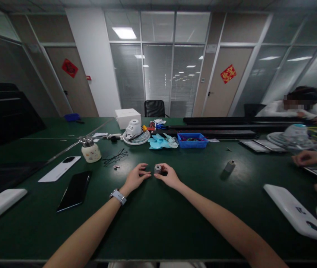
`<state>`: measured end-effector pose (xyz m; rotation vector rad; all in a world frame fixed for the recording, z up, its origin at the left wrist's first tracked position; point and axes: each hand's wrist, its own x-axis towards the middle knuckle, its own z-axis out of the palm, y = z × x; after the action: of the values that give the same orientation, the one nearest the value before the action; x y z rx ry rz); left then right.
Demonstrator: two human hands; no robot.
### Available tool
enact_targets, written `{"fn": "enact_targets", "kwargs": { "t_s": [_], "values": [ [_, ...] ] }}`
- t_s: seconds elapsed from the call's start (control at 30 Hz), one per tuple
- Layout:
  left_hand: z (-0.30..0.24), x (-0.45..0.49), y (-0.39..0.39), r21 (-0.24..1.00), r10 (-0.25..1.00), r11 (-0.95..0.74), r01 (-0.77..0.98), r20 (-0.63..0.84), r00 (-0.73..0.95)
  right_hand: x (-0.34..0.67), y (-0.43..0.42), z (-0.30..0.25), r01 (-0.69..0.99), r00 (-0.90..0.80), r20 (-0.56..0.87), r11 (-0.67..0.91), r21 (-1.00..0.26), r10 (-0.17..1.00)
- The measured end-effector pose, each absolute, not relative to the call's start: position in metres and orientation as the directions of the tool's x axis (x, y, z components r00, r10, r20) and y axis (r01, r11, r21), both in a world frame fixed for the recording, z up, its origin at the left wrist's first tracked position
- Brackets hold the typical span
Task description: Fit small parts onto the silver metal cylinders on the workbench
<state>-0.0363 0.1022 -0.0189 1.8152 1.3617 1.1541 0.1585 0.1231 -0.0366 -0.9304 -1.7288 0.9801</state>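
Near the middle of the green table (pixel 158 223), my right hand (pixel 171 176) grips a small grey metal cylinder, which looks like a small motor (pixel 157 170), between thumb and fingers. It stands upright, with a dark mark on its top. Just left of it is my left hand (pixel 136 178), thumb and fingers apart and holding nothing; a watch (pixel 118 196) is on that wrist. A similar grey cylinder (pixel 230 166) sits to the right, slightly tilted in view. Beyond my hands lie light blue fan blades (pixel 159 142) and a white fan housing (pixel 133 129) with its round grille.
A blue bin (pixel 192 140) of small parts stands behind. To the left are glasses (pixel 116 157), an earbud (pixel 116 167), a cream jar (pixel 91 152), a black phone (pixel 74 190) and a white phone (pixel 60 169). At right, a co-worker's hands (pixel 309 158) are near a white case (pixel 298 212).
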Motion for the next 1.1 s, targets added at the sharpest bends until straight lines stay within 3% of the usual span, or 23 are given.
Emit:
{"fn": "enact_targets", "kwargs": {
  "t_s": [0.17,0.4,0.47,0.57,0.67,0.73,1.0,1.1],
  "values": [
    [-0.023,-0.041,0.099,0.836,0.954,-0.298,0.461,0.252,0.161,0.161,0.117,-0.031,0.202,-0.333,0.358,0.437,-0.876,0.872],
    [-0.019,-0.041,0.102,0.900,0.953,-0.162,0.405,0.249,-0.173,0.151,0.116,-0.036,0.330,-0.146,0.283,0.316,-0.890,0.948],
    [-0.020,-0.043,0.103,0.899,0.945,-0.156,0.409,0.257,-0.204,0.151,0.120,-0.035,0.242,-0.132,0.237,0.263,-0.934,0.963],
    [-0.023,-0.044,0.103,0.898,0.942,-0.164,0.408,0.265,-0.205,0.161,0.126,-0.028,-0.096,-0.206,0.107,0.089,-0.991,0.973],
    [-0.024,-0.044,0.104,0.897,0.943,-0.169,0.407,0.267,-0.198,0.182,0.131,-0.017,-0.356,-0.369,-0.019,-0.161,-0.921,0.929],
    [-0.024,-0.044,0.104,0.896,0.944,-0.168,0.412,0.266,-0.194,0.196,0.132,-0.011,-0.399,-0.436,-0.066,-0.258,-0.880,0.898],
    [-0.018,-0.041,0.100,0.889,0.950,-0.149,0.434,0.250,-0.187,0.200,0.133,-0.012,-0.481,-0.441,-0.142,-0.367,-0.796,0.886],
    [-0.017,-0.041,0.099,0.885,0.947,-0.159,0.438,0.262,-0.185,0.196,0.143,-0.019,-0.514,-0.289,-0.124,-0.263,-0.817,0.949]
  ]
}}
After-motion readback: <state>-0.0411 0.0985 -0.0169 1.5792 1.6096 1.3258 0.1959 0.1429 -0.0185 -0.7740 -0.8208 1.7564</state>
